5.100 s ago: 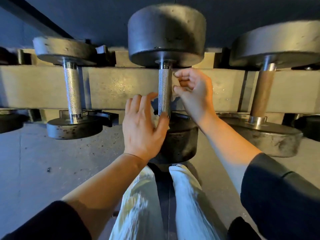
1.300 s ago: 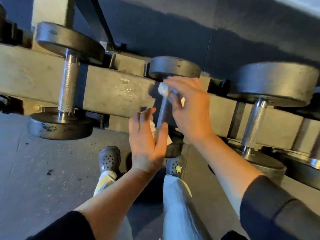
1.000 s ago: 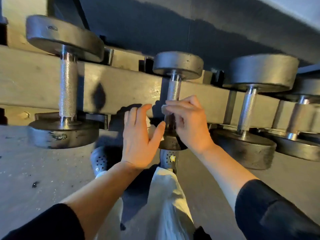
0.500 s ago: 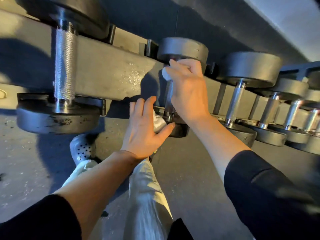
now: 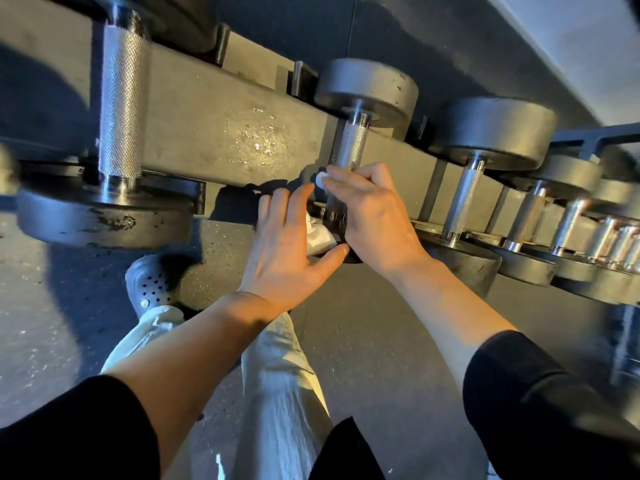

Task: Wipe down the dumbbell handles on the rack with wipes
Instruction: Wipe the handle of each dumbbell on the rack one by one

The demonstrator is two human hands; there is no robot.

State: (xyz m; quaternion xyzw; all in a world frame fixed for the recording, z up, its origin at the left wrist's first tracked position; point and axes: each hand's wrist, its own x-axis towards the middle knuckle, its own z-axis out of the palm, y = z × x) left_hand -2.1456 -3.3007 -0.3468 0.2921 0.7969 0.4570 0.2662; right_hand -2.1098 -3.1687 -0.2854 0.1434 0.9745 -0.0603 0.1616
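Note:
A small dumbbell lies across the rack rail [image 5: 221, 133], its knurled steel handle [image 5: 350, 147] bare in its upper half. My right hand [image 5: 372, 216] is curled round the lower half of that handle with a white wipe [image 5: 320, 179] showing at the fingertips. My left hand [image 5: 289, 247] is beside it, fingers straight, a bunched white wipe [image 5: 320, 237] between its palm and the dumbbell's near head; whether it grips the wipe is hidden.
A larger dumbbell with a thick knurled handle [image 5: 119, 112] sits to the left. Several more dumbbells [image 5: 464, 199] line the rack to the right. My shoe [image 5: 149, 285] and light trousers are on the dark rubber floor below.
My right hand has slid down the handle from its top end to its lower half with the wipe. The view has shifted slightly; my left hand has stayed near the lower head.

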